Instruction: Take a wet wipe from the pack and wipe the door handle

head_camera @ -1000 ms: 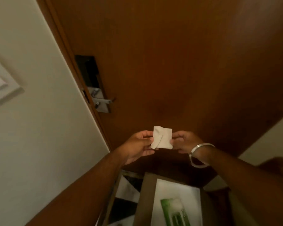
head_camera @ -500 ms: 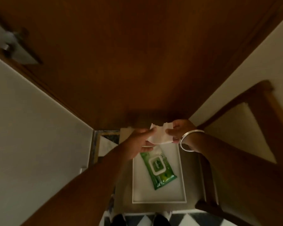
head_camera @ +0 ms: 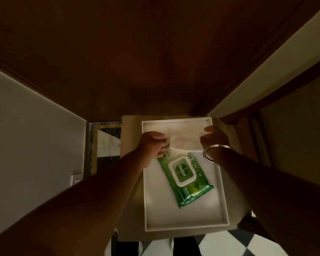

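Small tan table (head_camera: 130,137) stands against the wood door, over checkered floor (head_camera: 107,141). White tray (head_camera: 224,196) sits directly on it, covering most of the top. Green wipes pack (head_camera: 185,179) lies diagonally in tray, lid up.

Lighting, as I read it from my station: dim, warm, low-contrast. Brightest patch is the white tray (head_camera: 185,225) and the green wipe pack (head_camera: 187,180), lit from above and behind my viewpoint. Door (head_camera: 155,52) dark brown, grain mostly lost in shadow. Both forearms underexposed, nearly silhouettes toward the lower corners. Wide-angle bending visible on wall (head_camera: 26,135) edges. Slight softness throughout; no glare; pack lettering legible.
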